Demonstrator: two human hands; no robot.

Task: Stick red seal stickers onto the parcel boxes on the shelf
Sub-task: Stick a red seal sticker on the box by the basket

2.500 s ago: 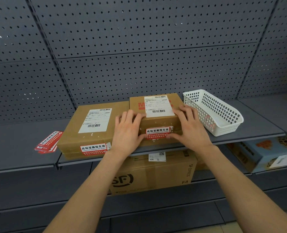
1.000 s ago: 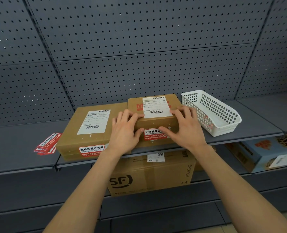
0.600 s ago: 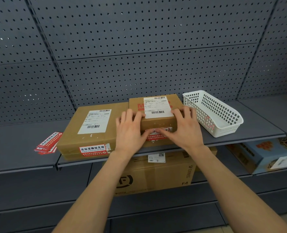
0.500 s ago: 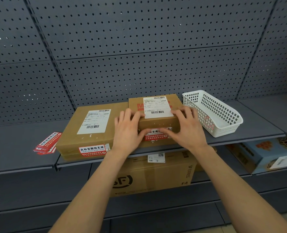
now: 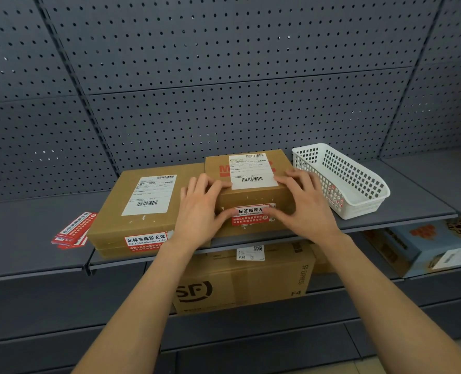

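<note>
Red seal sticker point(image 5: 251, 215) lengthwise left-right

A dark grey wall full of small holes point(image 5: 224, 49) is seen behind the grey metal shelf point(image 5: 21, 233). Another grey shelf point(image 5: 251, 330) is set below it. A strip of pale floor point(image 5: 372, 368) is seen at the bottom.

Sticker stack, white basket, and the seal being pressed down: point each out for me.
Sticker stack point(image 5: 74, 230): head view, middle of the top red sticker.
White basket point(image 5: 364, 209): head view, its front wall.
Pressed seal point(image 5: 249, 215): head view, centre of its visible red face.
</note>
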